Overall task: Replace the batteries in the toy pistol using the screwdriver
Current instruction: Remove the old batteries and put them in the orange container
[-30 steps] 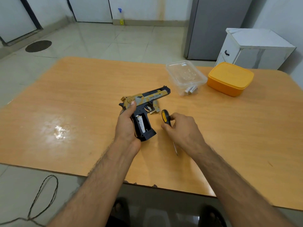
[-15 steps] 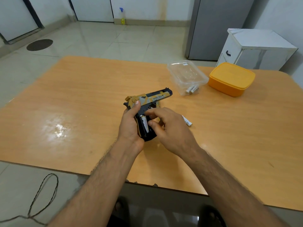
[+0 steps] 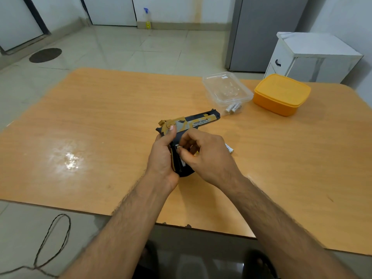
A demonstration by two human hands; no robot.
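L hand (image 3: 163,156) grips black/gold toy pistol (image 3: 193,122); R hand (image 3: 203,156) pinches battery (image 3: 178,147) in grip.

- Left hand (image 3: 163,156) grips the toy pistol (image 3: 193,122) by its grip above the table (image 3: 100,137).
- Right hand (image 3: 205,156) pinches a battery (image 3: 178,147) at the open grip.
- A loose battery (image 3: 229,148) lies just beside the right hand.
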